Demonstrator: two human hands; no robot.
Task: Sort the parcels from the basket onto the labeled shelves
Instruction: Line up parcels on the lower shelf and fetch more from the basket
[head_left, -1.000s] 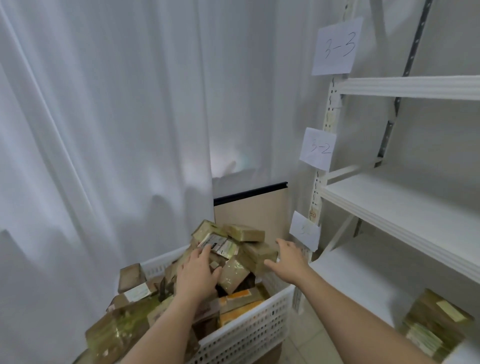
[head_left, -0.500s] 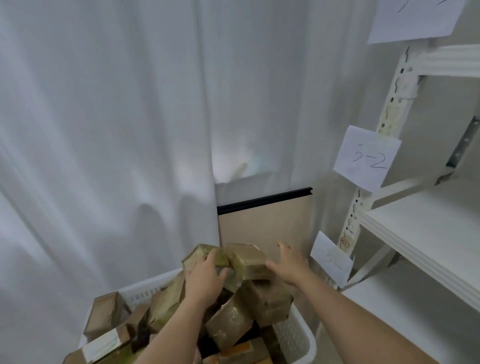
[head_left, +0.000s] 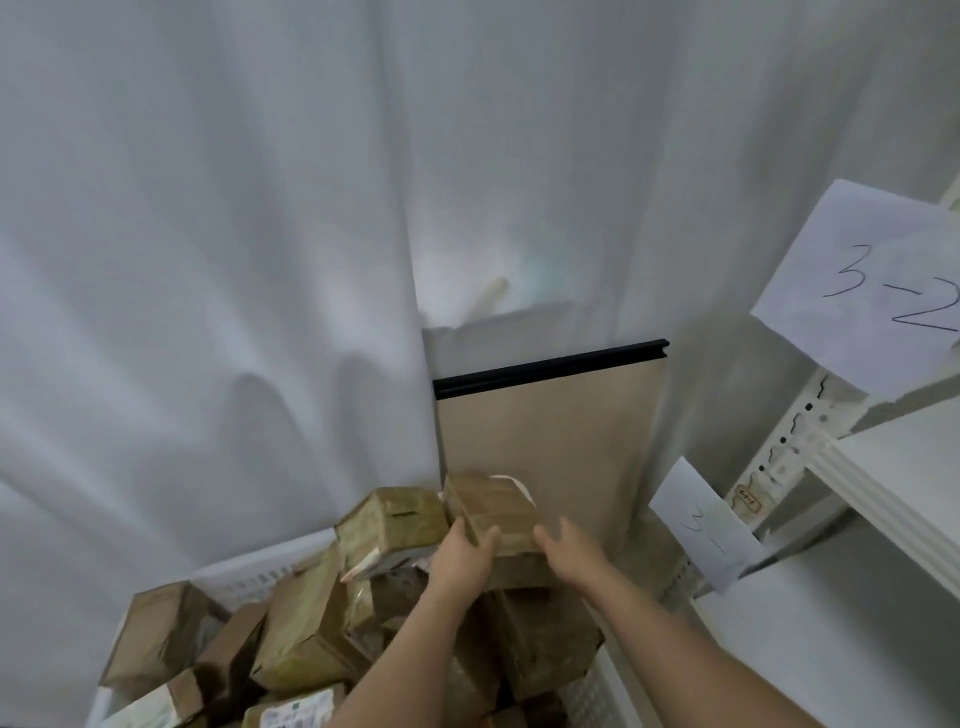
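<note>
A white slatted basket (head_left: 249, 574) at the bottom is heaped with several brown taped parcels. At the top of the heap my left hand (head_left: 465, 553) grips a small brown parcel (head_left: 493, 506) from its left side, thumb on its near face. Just to the right of that parcel is my right hand (head_left: 571, 551), fingers spread and relaxed, close to its right edge; contact is unclear. Another brown parcel (head_left: 392, 522) lies just left of the held one. The white shelf unit (head_left: 883, 467) stands at the right with paper labels "3-2" (head_left: 872, 291) and "3-1" (head_left: 704, 525).
A white curtain (head_left: 260, 260) hangs behind the basket. A beige panel with a black top strip (head_left: 545, 431) stands between curtain and shelf post. The lower shelf board (head_left: 831, 649) stretches out at bottom right.
The view has swung left and closer to the basket. My left hand has closed on the top parcel and lifted it a little; my right hand has come in beside it.
</note>
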